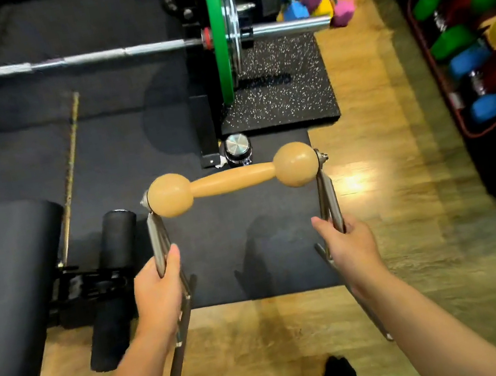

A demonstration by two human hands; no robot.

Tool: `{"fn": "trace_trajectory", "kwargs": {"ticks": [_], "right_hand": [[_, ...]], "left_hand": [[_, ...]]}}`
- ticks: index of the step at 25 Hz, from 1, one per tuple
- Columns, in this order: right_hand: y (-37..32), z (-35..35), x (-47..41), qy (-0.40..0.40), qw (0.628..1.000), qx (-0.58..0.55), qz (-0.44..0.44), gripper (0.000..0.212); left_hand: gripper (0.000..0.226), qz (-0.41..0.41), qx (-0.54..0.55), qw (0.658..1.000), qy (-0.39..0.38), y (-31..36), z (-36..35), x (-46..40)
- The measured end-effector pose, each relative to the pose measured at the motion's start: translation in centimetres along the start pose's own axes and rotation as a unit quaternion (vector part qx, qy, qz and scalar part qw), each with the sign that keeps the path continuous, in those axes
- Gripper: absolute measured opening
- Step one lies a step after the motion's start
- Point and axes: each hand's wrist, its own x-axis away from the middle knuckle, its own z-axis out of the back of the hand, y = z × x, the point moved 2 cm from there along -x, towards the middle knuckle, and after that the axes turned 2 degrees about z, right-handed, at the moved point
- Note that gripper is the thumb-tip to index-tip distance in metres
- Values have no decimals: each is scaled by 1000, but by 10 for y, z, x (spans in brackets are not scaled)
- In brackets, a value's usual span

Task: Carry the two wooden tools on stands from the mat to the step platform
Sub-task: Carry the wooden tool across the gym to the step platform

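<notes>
Here, left hand (158,289) and right hand (347,241) clamped on steel stand (328,200) legs, wooden tool (232,180) lifted over near mat (246,221); risk of tipping if grip unequal.

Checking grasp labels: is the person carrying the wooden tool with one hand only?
No. The left hand and right hand each grip a metal leg of the stand holding the wooden tool.
</notes>
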Motion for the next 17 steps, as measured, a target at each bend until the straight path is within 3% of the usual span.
{"fn": "trace_trajectory", "kwargs": {"ticks": [8, 15, 17], "right_hand": [[-247, 60, 98, -7, 991, -61, 115, 50], [-421, 106, 186, 12, 965, -118, 233, 31], [-463, 119, 213, 7, 956, -123, 268, 36]], "left_hand": [[50, -134, 73, 988, 1, 240, 97, 62], [43, -259, 118, 959, -1, 441, 180, 132], [43, -285, 131, 949, 3, 480, 203, 152]]}}
